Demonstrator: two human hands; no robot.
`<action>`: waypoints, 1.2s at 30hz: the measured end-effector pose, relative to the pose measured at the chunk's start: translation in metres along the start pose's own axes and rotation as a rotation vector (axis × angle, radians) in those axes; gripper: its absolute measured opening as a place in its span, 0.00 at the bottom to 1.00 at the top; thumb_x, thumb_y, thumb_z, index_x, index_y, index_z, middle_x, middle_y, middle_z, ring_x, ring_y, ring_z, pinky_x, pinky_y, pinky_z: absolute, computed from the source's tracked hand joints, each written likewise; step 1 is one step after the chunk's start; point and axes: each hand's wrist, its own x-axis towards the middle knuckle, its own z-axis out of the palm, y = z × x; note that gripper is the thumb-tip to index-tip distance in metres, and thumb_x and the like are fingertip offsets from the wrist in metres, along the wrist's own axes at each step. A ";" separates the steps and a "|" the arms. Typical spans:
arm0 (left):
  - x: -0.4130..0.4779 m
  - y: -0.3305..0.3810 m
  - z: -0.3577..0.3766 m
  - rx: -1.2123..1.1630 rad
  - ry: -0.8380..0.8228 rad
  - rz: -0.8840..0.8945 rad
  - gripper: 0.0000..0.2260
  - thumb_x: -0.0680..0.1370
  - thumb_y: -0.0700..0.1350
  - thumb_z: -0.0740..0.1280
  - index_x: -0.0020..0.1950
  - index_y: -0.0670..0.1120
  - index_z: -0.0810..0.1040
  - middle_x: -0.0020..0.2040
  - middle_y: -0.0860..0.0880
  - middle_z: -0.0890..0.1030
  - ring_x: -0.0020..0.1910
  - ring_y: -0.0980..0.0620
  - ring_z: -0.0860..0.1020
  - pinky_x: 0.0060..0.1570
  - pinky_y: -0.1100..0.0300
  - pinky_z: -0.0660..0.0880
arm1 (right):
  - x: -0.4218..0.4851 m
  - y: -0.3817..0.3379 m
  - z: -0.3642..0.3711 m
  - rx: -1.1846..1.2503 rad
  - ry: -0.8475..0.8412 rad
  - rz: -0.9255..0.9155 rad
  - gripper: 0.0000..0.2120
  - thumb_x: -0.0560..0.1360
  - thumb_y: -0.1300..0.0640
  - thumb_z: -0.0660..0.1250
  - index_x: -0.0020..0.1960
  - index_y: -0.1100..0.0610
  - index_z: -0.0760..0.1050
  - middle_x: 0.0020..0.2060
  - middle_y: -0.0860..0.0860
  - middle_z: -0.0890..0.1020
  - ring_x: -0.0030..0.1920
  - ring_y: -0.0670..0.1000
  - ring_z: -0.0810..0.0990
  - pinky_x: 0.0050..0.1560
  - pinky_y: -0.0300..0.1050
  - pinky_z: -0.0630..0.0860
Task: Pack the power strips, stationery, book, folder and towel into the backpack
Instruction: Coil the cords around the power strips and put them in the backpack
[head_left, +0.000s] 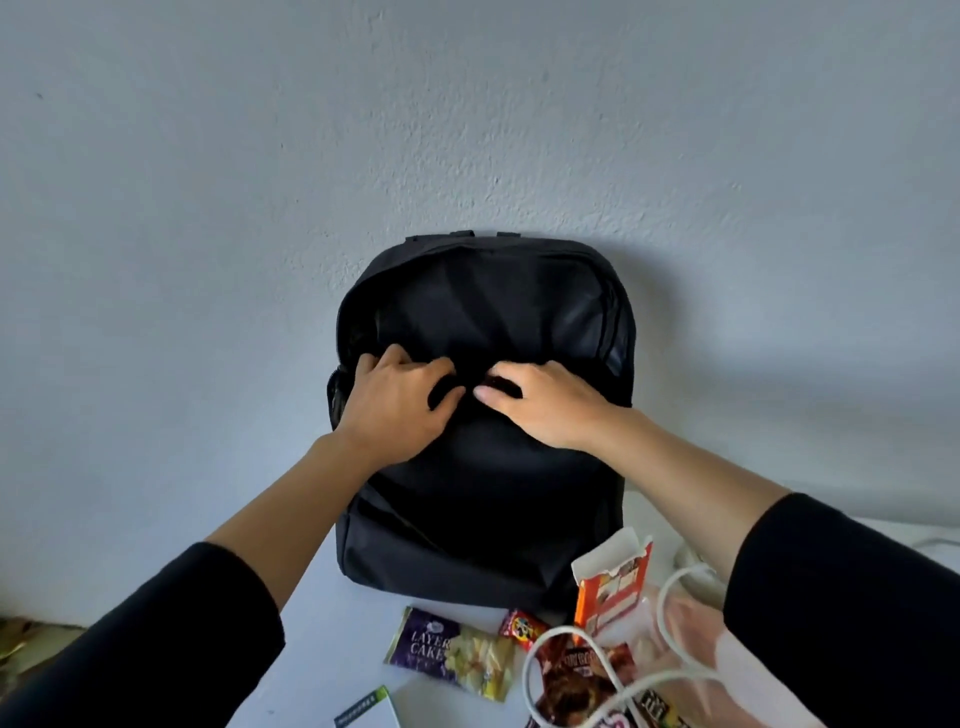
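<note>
Against the wall, left hand and right hand grip the backpack at its front flap edge, snacks nearby.

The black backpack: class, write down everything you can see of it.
The backpack is plain black, of smooth woven-looking fabric, standing upright against the pale wall on a white surface. Its top gapes open along the zip. The left hand and right hand both grip the front panel's upper edge.

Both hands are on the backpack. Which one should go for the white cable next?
Probably the right hand: the white cable lies beside its forearm, while the left hand grips the backpack on the far side.
</note>
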 end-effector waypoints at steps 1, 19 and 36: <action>-0.002 0.002 -0.001 -0.024 0.007 0.014 0.14 0.82 0.57 0.63 0.63 0.52 0.77 0.50 0.51 0.86 0.59 0.44 0.75 0.58 0.46 0.65 | -0.005 0.002 0.005 0.004 0.063 -0.039 0.22 0.81 0.37 0.60 0.71 0.44 0.72 0.64 0.53 0.79 0.65 0.57 0.77 0.61 0.53 0.76; -0.162 0.088 -0.035 -0.279 -0.868 0.170 0.34 0.76 0.75 0.54 0.46 0.44 0.80 0.41 0.50 0.83 0.41 0.49 0.80 0.50 0.48 0.79 | -0.185 0.009 0.026 0.059 -0.333 -0.262 0.13 0.80 0.41 0.67 0.46 0.50 0.82 0.40 0.47 0.82 0.41 0.44 0.79 0.43 0.42 0.76; -0.231 0.163 -0.042 -0.251 -1.001 -0.081 0.19 0.74 0.66 0.72 0.58 0.57 0.74 0.53 0.59 0.79 0.54 0.54 0.76 0.45 0.63 0.67 | -0.237 0.043 0.074 0.128 -0.252 -0.536 0.18 0.81 0.48 0.67 0.34 0.48 0.68 0.31 0.47 0.73 0.36 0.48 0.72 0.44 0.50 0.70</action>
